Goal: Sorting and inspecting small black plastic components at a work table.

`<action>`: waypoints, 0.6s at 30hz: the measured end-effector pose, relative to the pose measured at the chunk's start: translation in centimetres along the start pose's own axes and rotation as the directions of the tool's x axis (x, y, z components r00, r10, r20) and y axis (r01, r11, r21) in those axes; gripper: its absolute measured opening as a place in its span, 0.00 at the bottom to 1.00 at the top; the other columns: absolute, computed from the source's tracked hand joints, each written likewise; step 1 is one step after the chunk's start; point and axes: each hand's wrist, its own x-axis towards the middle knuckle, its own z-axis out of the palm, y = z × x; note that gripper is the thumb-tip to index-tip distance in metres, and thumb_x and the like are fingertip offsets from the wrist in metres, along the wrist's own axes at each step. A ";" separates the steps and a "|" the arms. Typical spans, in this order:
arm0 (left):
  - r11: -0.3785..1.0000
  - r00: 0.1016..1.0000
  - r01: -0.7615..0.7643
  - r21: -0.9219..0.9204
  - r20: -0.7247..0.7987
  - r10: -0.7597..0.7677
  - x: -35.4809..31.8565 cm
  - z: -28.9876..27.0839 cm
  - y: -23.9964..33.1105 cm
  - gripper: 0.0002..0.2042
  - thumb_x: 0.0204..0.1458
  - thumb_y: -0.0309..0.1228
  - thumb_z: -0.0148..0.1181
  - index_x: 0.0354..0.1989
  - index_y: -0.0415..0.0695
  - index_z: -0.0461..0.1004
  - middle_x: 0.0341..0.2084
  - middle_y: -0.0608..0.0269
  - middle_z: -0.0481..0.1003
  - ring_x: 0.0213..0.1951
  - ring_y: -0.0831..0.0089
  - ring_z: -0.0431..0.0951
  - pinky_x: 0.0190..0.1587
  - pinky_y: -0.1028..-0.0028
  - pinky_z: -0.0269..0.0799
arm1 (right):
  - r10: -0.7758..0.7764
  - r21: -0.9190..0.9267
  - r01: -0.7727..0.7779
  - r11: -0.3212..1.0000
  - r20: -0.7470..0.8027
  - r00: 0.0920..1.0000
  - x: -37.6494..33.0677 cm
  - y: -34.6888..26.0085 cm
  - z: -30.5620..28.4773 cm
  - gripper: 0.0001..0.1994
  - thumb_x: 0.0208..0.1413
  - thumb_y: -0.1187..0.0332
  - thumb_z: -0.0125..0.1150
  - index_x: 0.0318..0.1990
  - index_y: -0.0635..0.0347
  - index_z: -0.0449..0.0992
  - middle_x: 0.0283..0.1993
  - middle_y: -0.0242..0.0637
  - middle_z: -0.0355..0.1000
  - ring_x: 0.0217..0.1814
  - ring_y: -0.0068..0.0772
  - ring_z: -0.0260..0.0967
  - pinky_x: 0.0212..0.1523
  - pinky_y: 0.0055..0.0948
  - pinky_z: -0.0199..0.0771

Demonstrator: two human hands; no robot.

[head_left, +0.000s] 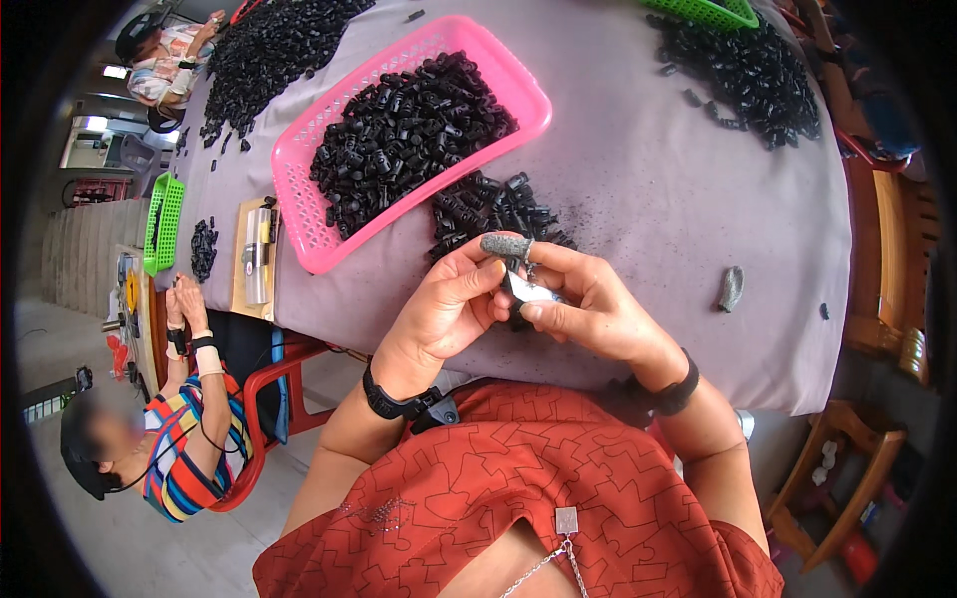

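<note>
My left hand is pinched around a small black plastic part, mostly hidden by my fingers. A grey knitted finger sleeve covers a fingertip where my hands meet; it appears to be on my left index finger. My right hand grips a small flat, pale, shiny piece against the black part. It looks like a blade, though its kind is unclear. Just beyond my hands lies a loose heap of similar black parts. Behind it, a pink perforated basket holds many more.
A second grey finger sleeve lies on the grey tablecloth at right. More black parts are heaped at far left and far right. A green basket and a seated co-worker are at left.
</note>
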 end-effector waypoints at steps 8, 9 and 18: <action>1.000 1.000 0.025 0.012 0.015 -0.025 -0.2 0.0 -0.2 0.15 0.58 0.27 0.58 0.54 0.43 0.70 0.34 0.65 0.76 0.30 0.79 0.77 0.33 0.79 0.79 | 0.032 -0.029 -0.033 0.999 -0.030 0.999 -0.1 0.0 -0.4 0.22 0.60 0.69 0.57 0.62 0.61 0.66 0.32 0.23 0.69 0.27 0.11 0.59 0.25 0.15 0.61; 0.999 0.999 0.029 0.018 0.017 -0.029 -0.2 0.0 -0.2 0.15 0.58 0.27 0.58 0.54 0.43 0.70 0.34 0.64 0.76 0.30 0.78 0.77 0.33 0.78 0.79 | 0.032 -0.029 -0.033 0.999 -0.029 0.999 0.0 0.1 -0.3 0.22 0.60 0.69 0.57 0.62 0.61 0.66 0.32 0.23 0.69 0.27 0.11 0.59 0.25 0.15 0.61; 0.976 0.991 -0.081 0.203 -0.092 0.101 -1.0 0.0 0.7 0.13 0.59 0.28 0.56 0.52 0.40 0.70 0.37 0.60 0.75 0.36 0.73 0.78 0.41 0.75 0.78 | -0.085 0.045 0.099 0.994 -0.252 0.964 0.1 0.3 -0.2 0.19 0.60 0.70 0.57 0.57 0.66 0.68 0.32 0.23 0.68 0.27 0.11 0.60 0.25 0.15 0.61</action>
